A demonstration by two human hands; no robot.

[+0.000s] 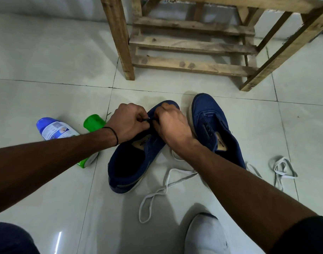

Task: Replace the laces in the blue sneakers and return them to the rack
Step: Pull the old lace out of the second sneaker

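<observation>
Two blue sneakers stand on the tiled floor. The left sneaker (137,162) is under both my hands, its toe pointing away from me. My left hand (130,121) and my right hand (172,123) meet over its eyelets, each pinching a dark lace (151,119) between curled fingers. The right sneaker (213,125) stands beside it, untouched, with a dark lace through its eyelets. One white lace (162,189) lies loose on the floor in front of the sneakers, another white lace (281,171) to the right. The wooden rack (191,44) stands beyond the sneakers.
A bottle with a blue cap (54,130) and a green bottle (93,122) lie on the floor at my left, partly under my left forearm. My foot in a white shoe (206,235) is at the bottom edge. The rack's slats hold nothing.
</observation>
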